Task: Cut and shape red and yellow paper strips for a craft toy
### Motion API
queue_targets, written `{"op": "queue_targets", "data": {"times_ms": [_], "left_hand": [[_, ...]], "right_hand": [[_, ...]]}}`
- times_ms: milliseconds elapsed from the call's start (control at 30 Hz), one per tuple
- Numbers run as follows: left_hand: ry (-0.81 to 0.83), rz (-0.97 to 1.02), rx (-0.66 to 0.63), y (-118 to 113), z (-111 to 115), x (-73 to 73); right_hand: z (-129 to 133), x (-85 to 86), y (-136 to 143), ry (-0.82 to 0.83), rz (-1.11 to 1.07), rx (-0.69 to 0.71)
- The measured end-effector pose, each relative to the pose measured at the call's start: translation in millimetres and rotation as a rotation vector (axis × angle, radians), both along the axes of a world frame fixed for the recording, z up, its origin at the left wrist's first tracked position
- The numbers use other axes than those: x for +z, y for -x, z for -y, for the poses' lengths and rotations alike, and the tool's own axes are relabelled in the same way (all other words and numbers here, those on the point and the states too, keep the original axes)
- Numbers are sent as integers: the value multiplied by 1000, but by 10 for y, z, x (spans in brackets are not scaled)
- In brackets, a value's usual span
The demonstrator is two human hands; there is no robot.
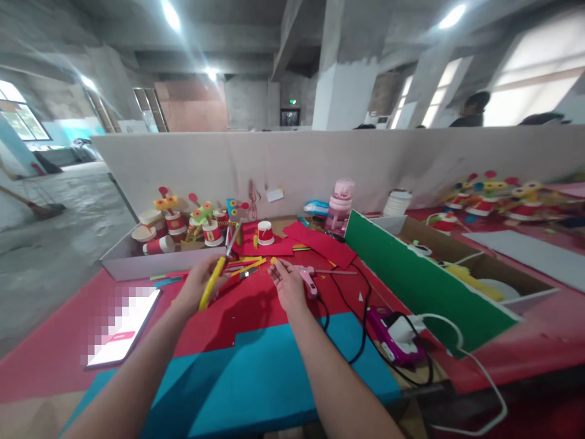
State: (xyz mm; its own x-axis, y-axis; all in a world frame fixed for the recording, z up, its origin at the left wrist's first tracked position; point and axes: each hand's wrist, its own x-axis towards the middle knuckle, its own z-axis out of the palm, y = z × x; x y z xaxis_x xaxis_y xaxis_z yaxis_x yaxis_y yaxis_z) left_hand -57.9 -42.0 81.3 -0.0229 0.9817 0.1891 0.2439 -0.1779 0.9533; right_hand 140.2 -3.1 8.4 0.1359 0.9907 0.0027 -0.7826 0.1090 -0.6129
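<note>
In the head view, on the left, the left hand (194, 285) grips a yellow-handled cutting tool (212, 283), its blade (232, 241) pointing far. To its right, the right hand (289, 286) pinches a small yellow piece (273, 261) above the red covering (201, 334). Probably a trimming step; the next move seems to call for bringing blade and piece together carefully

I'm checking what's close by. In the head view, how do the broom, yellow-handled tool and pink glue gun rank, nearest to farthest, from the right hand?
From the right hand:
1. Pink glue gun: close beside it, on the right.
2. Yellow-handled tool: to its left, in the left hand.
3. Broom: far left, on the floor.
</note>
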Motion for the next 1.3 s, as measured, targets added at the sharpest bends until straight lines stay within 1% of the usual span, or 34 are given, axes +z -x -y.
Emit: {"op": "queue_targets", "data": {"times_ms": [33,100,133,200,267,300,367,500,633,800,1000,1133,1300], "left_hand": [[-59,-135,-25,-73,-48,-107],[-222,-391,-8,-146,-105,-287],[-268,-506,-1,-157,-111,-361],[-273,-744,-30,-159,-82,-479],[-232,-955,-86,-162,-26,-553],[-215,-1031,-110,-171,3,-575],[-193,-1112,-134,-203,47,-591],[-180,-1160,-164,-277,85,-561],[-204,-1176,-171,-312,111,-524],[-207,-1163,-170,-337,138,-502],[-188,-1149,-171,-355,138,-478],[-191,-1143,-165,-340,138,-486],[-198,-1146,-156,-330,129,-518]], "right_hand": [[-3,4,-8,-7,1,-23],[-13,11,-18,-3,3,-71],[-19,15,-21,2,2,-93],[-29,28,-23,10,-11,-122],[-32,46,-25,6,-22,-134],[-31,57,-27,0,-22,-137],[-28,75,-36,-3,-18,-146],[-21,87,-60,-3,-38,-159],[-12,78,-58,-29,-64,-125],[18,84,-46,-53,-7,-92],[62,143,-30,-42,65,-88],[81,155,-4,-50,79,-66],[76,130,13,-47,89,-57]]}}
